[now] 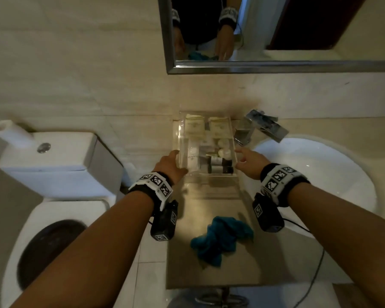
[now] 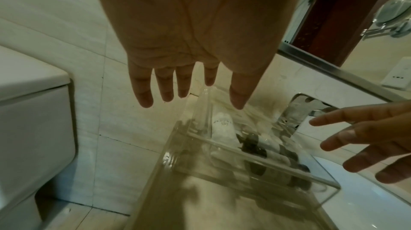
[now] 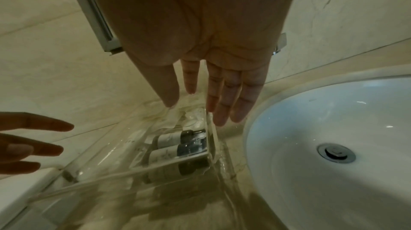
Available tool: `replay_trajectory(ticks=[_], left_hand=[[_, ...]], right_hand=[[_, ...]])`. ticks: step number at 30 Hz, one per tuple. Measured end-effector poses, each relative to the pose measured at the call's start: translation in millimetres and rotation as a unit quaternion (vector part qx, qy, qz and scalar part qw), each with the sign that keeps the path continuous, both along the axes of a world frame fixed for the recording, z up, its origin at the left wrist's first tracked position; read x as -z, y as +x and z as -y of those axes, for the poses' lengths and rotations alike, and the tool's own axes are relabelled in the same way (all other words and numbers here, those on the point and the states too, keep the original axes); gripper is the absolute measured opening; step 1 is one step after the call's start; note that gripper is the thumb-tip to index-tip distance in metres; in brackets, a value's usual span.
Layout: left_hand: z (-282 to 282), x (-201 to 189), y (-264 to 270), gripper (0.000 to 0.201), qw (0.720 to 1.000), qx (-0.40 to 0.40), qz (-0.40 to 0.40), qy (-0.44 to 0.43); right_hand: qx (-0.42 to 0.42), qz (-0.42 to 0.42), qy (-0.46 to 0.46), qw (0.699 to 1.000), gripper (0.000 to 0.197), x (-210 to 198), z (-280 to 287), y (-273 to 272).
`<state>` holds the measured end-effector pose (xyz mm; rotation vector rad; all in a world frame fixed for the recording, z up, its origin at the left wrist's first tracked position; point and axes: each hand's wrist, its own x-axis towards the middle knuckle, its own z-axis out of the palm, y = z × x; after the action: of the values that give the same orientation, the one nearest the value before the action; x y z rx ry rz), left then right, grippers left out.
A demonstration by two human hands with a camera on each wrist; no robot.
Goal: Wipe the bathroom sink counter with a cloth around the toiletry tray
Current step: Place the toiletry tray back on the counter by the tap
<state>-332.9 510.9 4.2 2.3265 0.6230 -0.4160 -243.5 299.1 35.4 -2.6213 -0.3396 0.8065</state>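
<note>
Both hands flank the clear toiletry tray [image 1: 206, 143] at the counter's [image 1: 211, 263] back wall: left hand [image 1: 170, 165] at its left wall, right hand [image 1: 249, 162] at its right, fingers straight and spread, gripping nothing. The teal cloth [image 1: 221, 237] lies crumpled in front of the tray, untouched. Risk: an uneven squeeze on slick acrylic could tip the loose bottles [image 1: 219, 165] out, perhaps towards the basin [image 1: 316, 174] just right of the tray.

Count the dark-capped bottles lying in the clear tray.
2. Both lie on their sides at the near right of the clear tray: one bottle behind, the other bottle against the front wall. Others may be hidden.
</note>
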Motion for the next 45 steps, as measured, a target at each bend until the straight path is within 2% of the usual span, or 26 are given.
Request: replay_trajectory(ticks=[8, 14, 17, 21, 24, 30, 34, 40, 42, 45], left_hand=[[-10.6, 27.9, 50.1, 0.085, 0.998, -0.038, -0.021, -0.048], [-10.0, 44.3, 75.8, 0.093, 0.990, -0.101, -0.029, -0.095], [-13.9, 45.2, 86.3, 0.089, 0.980, -0.137, -0.035, -0.142], [-18.1, 45.3, 94.1, 0.091, 0.968, -0.165, -0.040, -0.185], [-18.4, 46.7, 95.0, 0.093, 0.963, -0.178, -0.027, -0.203], [-20.6, 45.8, 91.5, 0.092, 0.961, -0.168, -0.017, -0.219], [-24.6, 44.2, 88.5, 0.092, 0.963, -0.160, -0.014, -0.216], [-18.3, 48.1, 69.3, 0.091, 0.957, -0.168, -0.011, -0.235], [-16.4, 46.2, 59.7, 0.089, 0.956, -0.162, -0.003, -0.244], [-16.4, 38.9, 44.3, 0.088, 0.959, -0.145, 0.008, -0.242]], right_hand=[[0.025, -0.025, 0.020, 0.999, 0.045, 11.7, -13.6, 44.4], [0.039, -0.082, 0.061, 0.994, 0.051, 49.7, -16.4, 80.6], [0.066, -0.124, 0.109, 0.984, 0.042, 62.6, -18.7, 92.2], [0.127, -0.182, 0.190, 0.956, 0.021, 66.8, -19.6, 97.6], [0.134, -0.197, 0.207, 0.949, 0.015, 68.5, -21.4, 100.5], [0.148, -0.230, 0.239, 0.932, 0.025, 71.2, -26.6, 99.4], [0.197, -0.244, 0.250, 0.916, 0.040, 75.7, -32.4, 98.2], [0.202, -0.218, 0.237, 0.925, 0.040, 80.3, -27.7, 87.6], [0.194, -0.224, 0.214, 0.931, 0.048, 83.4, -21.9, 79.7], [0.223, -0.233, 0.229, 0.919, 0.055, 78.9, -17.3, 63.2]])
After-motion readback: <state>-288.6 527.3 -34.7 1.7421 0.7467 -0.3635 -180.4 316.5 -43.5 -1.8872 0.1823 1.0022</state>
